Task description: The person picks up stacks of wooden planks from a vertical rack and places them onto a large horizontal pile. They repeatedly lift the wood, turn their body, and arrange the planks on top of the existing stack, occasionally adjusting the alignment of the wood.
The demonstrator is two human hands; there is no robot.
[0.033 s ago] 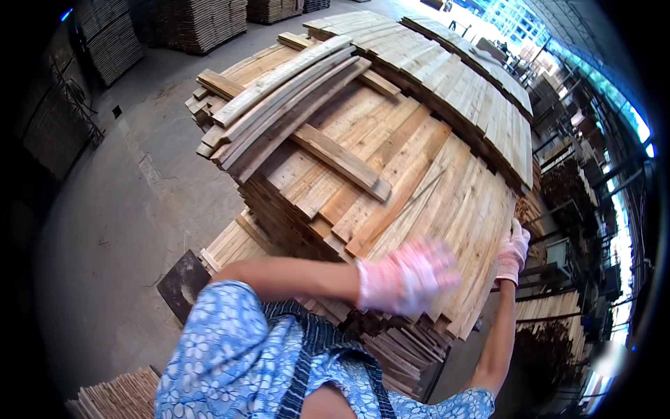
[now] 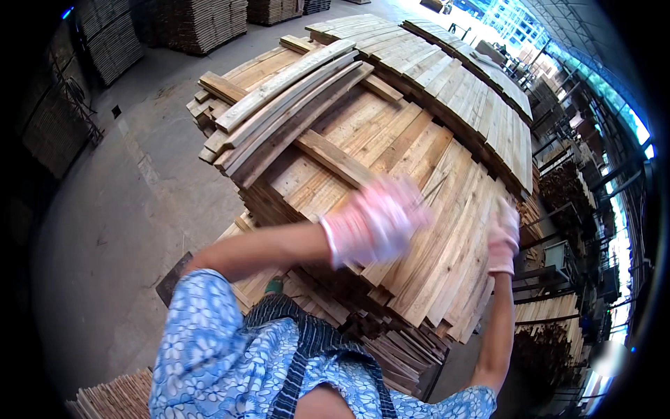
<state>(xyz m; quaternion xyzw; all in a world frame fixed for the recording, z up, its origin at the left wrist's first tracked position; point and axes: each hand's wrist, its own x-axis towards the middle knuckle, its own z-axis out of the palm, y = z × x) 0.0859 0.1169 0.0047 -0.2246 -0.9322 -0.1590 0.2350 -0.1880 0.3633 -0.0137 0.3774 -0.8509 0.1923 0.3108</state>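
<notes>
A tall stack of pale wooden planks (image 2: 391, 140) fills the middle of the head view. A bundle of longer curved boards (image 2: 286, 105) lies across its top left, over a crosswise batten (image 2: 335, 157). My left hand (image 2: 377, 220), in a pink-white glove, is blurred with motion just above the near planks; what it holds is unclear. My right hand (image 2: 502, 237), gloved the same, lies with fingers stretched against the right edge of the top layer. My blue flowered sleeves and dark apron fill the bottom.
Grey concrete floor (image 2: 105, 230) lies to the left. More plank stacks (image 2: 202, 24) stand at the back, another one (image 2: 112, 398) at bottom left. Metal racks with timber (image 2: 579, 188) line the right side. Lower plank layers (image 2: 391, 335) jut out near my body.
My left hand has moved up and a little left over the planks. My right hand stays at the stack's right edge.
</notes>
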